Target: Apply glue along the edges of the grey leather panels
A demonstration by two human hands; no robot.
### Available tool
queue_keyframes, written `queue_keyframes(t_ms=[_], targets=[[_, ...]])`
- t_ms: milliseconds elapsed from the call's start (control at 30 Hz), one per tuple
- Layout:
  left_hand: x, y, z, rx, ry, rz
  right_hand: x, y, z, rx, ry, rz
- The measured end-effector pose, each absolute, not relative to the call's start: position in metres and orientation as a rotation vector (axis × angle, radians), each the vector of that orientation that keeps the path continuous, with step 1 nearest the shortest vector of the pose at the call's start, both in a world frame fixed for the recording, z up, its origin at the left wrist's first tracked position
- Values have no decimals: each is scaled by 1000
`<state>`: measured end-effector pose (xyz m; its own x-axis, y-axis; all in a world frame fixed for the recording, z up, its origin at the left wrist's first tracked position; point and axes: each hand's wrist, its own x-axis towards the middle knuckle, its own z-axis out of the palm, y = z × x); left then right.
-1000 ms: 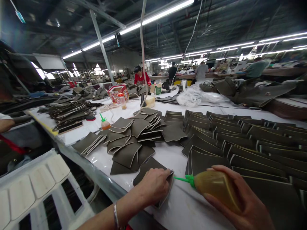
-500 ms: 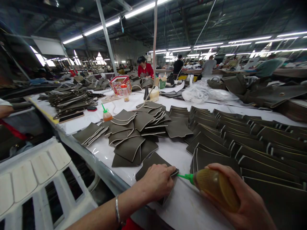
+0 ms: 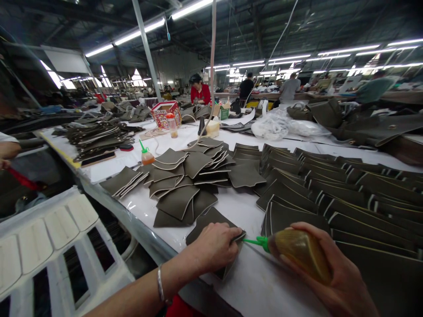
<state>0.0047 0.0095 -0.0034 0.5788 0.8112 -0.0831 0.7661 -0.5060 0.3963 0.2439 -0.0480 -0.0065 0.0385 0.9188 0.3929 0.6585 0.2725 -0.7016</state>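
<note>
My left hand (image 3: 216,246) presses and grips a dark olive leather-like piece (image 3: 209,219) at the table's near edge, its index finger stretched along the piece's right corner. The other fingers are curled, and part of the piece is hidden under them. My right hand (image 3: 340,275) is wrapped round a squeeze bottle (image 3: 300,253) of amber liquid, tilted on its side. Its green nozzle (image 3: 259,241) points left, and the tip is at the piece's edge, close to my left fingertip. Whether liquid comes out is too small to see.
Loose olive pieces (image 3: 178,202) are heaped beyond my left hand. Overlapping rows of similar pieces (image 3: 357,198) cover the right side. A smaller green-tipped bottle (image 3: 146,157) stands behind the heap. A white slatted chair (image 3: 49,246) is at left. A person in red (image 3: 200,92) sits across.
The nozzle tip has shifted slightly left and down along the piece's edge. The bottle is tilted a little more. My left hand keeps its place on the piece.
</note>
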Motion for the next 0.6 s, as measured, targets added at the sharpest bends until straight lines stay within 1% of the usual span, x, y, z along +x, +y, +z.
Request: queue_keyframes(t_ms=[100, 300, 433, 600], targets=[[4, 9, -3, 2406, 1261, 163, 247, -48, -9, -1494, -1646, 331], [4, 7, 0, 2386, 1280, 162, 242, -56, -9, -1510, -1589, 596], [1, 4, -2, 2335, 1295, 186, 232, -61, -3, -1601, -1418, 588], [-3, 2, -6, 2299, 1293, 221, 232, -67, -10, -1573, -1473, 678]])
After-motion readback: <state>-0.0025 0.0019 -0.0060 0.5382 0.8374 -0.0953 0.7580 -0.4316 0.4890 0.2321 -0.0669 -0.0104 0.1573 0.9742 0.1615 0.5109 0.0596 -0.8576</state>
